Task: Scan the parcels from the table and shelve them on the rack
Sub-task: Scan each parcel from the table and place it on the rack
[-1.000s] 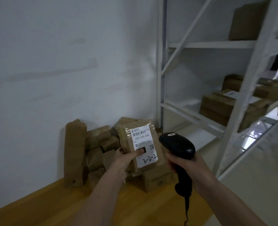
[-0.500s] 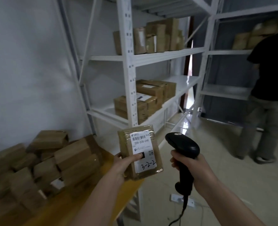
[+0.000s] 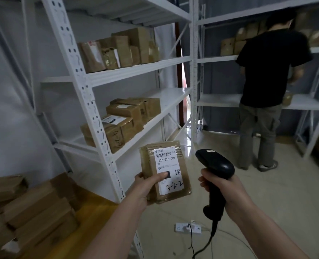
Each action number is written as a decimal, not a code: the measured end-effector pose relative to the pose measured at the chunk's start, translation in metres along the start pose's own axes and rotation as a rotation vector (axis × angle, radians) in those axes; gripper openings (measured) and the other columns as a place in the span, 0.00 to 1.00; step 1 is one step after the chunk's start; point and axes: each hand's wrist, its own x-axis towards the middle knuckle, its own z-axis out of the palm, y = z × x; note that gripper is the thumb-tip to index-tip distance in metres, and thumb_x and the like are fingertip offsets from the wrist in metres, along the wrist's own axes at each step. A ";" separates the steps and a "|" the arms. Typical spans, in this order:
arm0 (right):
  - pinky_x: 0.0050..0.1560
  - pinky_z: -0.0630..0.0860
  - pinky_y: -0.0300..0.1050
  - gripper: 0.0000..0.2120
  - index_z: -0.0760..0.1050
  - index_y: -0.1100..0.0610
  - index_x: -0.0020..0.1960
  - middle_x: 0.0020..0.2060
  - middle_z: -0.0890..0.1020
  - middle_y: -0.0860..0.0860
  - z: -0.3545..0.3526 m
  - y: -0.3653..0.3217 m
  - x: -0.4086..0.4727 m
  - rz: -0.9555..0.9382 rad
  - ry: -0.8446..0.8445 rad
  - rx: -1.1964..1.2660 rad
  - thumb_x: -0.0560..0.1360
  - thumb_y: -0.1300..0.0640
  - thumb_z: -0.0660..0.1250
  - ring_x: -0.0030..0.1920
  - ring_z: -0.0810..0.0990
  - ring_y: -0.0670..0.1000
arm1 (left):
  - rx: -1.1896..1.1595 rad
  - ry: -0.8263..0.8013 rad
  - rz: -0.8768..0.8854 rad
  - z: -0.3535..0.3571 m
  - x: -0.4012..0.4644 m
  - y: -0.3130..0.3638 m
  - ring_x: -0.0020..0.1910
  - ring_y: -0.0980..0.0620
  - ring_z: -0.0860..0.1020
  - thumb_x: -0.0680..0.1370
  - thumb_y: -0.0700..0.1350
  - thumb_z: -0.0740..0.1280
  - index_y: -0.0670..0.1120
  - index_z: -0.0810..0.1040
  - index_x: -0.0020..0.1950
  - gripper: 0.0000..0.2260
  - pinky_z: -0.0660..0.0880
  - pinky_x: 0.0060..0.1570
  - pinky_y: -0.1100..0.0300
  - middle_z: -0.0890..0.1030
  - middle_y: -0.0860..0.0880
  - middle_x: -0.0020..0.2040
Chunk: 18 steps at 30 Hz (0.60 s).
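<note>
Here, the parcel (image 3: 166, 171) is held upright in mid-air in front of the white rack (image 3: 91, 101), just off that rack's near corner post and level with the space below its lowest loaded shelf. It is a flat brown packet wrapped in clear tape, with a white label facing the camera that reads "220-220-C40" under a barcode and has "3-2-2" handwritten near the bottom. The left hand (image 3: 145, 189) grips the parcel by its lower left edge, fingers curled behind it and the thumb pressed flat across the label. Just to the right of the parcel, apart from it, the right hand (image 3: 224, 191) is wrapped round the handle of a black barcode scanner (image 3: 214, 165), whose head sits level with the label; its cable hangs down toward a white power strip (image 3: 187, 227) on the tiled floor.

On the rack, brown parcels (image 3: 123, 120) lie stacked on the lower shelf beside the corner post, and more boxes (image 3: 117, 51) stand on the shelf above. Left of the rack's foot, a heap of brown parcels (image 3: 29, 208) lies on a wooden table (image 3: 91, 208). Right of the rack, a second rack (image 3: 220, 100) stands against the far wall, and a person in a black shirt (image 3: 267, 71) stands facing it, back to the camera.
</note>
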 end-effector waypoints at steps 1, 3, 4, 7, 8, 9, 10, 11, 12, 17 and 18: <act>0.51 0.76 0.53 0.07 0.79 0.62 0.50 0.38 0.85 0.59 -0.003 0.000 0.007 -0.003 0.005 0.000 0.72 0.65 0.72 0.41 0.81 0.58 | 0.010 -0.012 0.009 0.007 0.006 0.002 0.45 0.50 0.77 0.67 0.45 0.79 0.53 0.68 0.50 0.22 0.79 0.46 0.47 0.79 0.48 0.47; 0.53 0.77 0.52 0.08 0.80 0.61 0.51 0.42 0.86 0.58 -0.008 0.001 0.022 -0.004 0.012 -0.009 0.72 0.64 0.72 0.46 0.83 0.58 | 0.033 -0.034 0.017 0.020 0.019 0.006 0.43 0.50 0.78 0.68 0.44 0.78 0.52 0.69 0.45 0.19 0.79 0.43 0.49 0.80 0.49 0.45; 0.52 0.77 0.51 0.09 0.80 0.60 0.52 0.44 0.86 0.58 -0.010 0.001 0.032 -0.004 0.013 -0.013 0.72 0.63 0.72 0.48 0.83 0.58 | 0.042 -0.043 0.017 0.026 0.027 0.008 0.42 0.50 0.78 0.68 0.44 0.78 0.52 0.69 0.45 0.18 0.78 0.40 0.50 0.80 0.49 0.44; 0.52 0.79 0.49 0.13 0.79 0.58 0.54 0.49 0.85 0.58 -0.013 0.004 0.069 -0.002 0.040 -0.006 0.71 0.62 0.74 0.51 0.83 0.57 | 0.053 -0.059 0.018 0.042 0.058 0.017 0.41 0.50 0.79 0.68 0.43 0.78 0.51 0.70 0.44 0.17 0.77 0.36 0.53 0.80 0.49 0.43; 0.54 0.79 0.50 0.13 0.79 0.58 0.54 0.50 0.85 0.58 -0.014 0.004 0.084 -0.001 0.047 -0.004 0.70 0.62 0.74 0.52 0.83 0.57 | 0.056 -0.063 0.019 0.047 0.072 0.021 0.41 0.50 0.79 0.68 0.43 0.78 0.51 0.70 0.45 0.17 0.77 0.36 0.53 0.81 0.49 0.43; 0.55 0.79 0.51 0.13 0.79 0.58 0.54 0.51 0.84 0.59 -0.013 0.004 0.100 -0.001 0.052 0.000 0.70 0.62 0.74 0.53 0.83 0.56 | 0.056 -0.068 0.024 0.052 0.086 0.026 0.40 0.50 0.79 0.68 0.43 0.78 0.51 0.70 0.45 0.17 0.77 0.35 0.54 0.81 0.50 0.43; 0.56 0.78 0.52 0.12 0.79 0.57 0.53 0.51 0.84 0.59 -0.011 0.003 0.117 -0.002 0.055 0.006 0.70 0.62 0.75 0.53 0.83 0.57 | 0.056 -0.076 0.026 0.057 0.102 0.032 0.40 0.50 0.80 0.67 0.44 0.78 0.51 0.71 0.45 0.17 0.77 0.34 0.55 0.81 0.50 0.43; 0.58 0.78 0.53 0.12 0.79 0.56 0.52 0.50 0.84 0.58 -0.009 0.001 0.135 -0.003 0.057 0.010 0.70 0.62 0.75 0.53 0.82 0.57 | 0.056 -0.085 0.029 0.062 0.118 0.039 0.40 0.50 0.80 0.67 0.44 0.78 0.51 0.71 0.46 0.17 0.77 0.33 0.56 0.82 0.50 0.43; 0.59 0.78 0.53 0.12 0.79 0.55 0.51 0.50 0.84 0.57 -0.005 -0.002 0.153 -0.004 0.061 0.010 0.70 0.61 0.75 0.53 0.82 0.57 | 0.060 -0.093 0.032 0.067 0.135 0.047 0.40 0.50 0.80 0.67 0.45 0.79 0.51 0.71 0.46 0.17 0.76 0.33 0.57 0.82 0.49 0.43; 0.57 0.77 0.52 0.11 0.78 0.52 0.51 0.50 0.84 0.56 0.022 -0.021 0.246 -0.004 0.023 -0.042 0.71 0.60 0.74 0.54 0.81 0.57 | 0.061 -0.117 0.026 0.088 0.221 0.098 0.46 0.46 0.81 0.64 0.49 0.80 0.51 0.70 0.56 0.27 0.79 0.37 0.53 0.82 0.47 0.49; 0.57 0.76 0.53 0.10 0.78 0.52 0.50 0.48 0.84 0.56 0.027 -0.024 0.263 -0.007 0.014 -0.052 0.71 0.60 0.74 0.54 0.80 0.57 | 0.076 -0.121 0.026 0.092 0.239 0.108 0.48 0.45 0.81 0.63 0.51 0.81 0.50 0.68 0.60 0.32 0.81 0.39 0.52 0.82 0.46 0.51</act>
